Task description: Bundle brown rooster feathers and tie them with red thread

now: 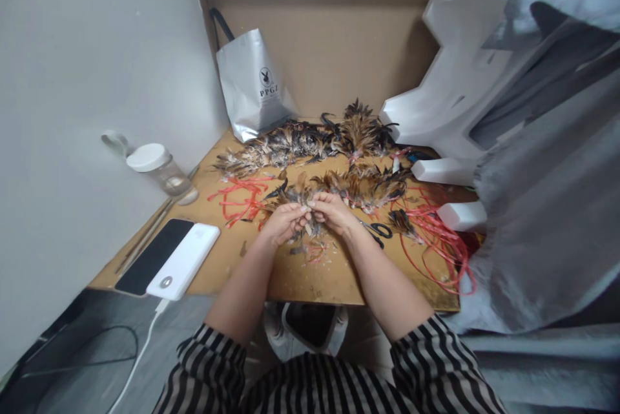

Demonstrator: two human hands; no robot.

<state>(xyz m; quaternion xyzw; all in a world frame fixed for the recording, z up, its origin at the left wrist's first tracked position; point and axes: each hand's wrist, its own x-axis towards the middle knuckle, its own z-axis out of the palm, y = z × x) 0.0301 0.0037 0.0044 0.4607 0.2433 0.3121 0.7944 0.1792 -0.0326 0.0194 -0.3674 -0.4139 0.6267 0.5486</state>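
My left hand and my right hand meet over the middle of the table, fingertips pinched together. Between them is a small feather bunch, mostly covered by the fingers. Just beyond lies a row of brown feathers with red string ends. To the right of my right hand rest black-handled scissors, their blades partly hidden by my wrist. Small feather scraps and red string bits are scattered on the table below my hands.
Red strings lie at the left, and a larger red string bundle at the right. Behind are dark feather bunches and a silver bag. A lidded bottle, phone and white power bank line the left side.
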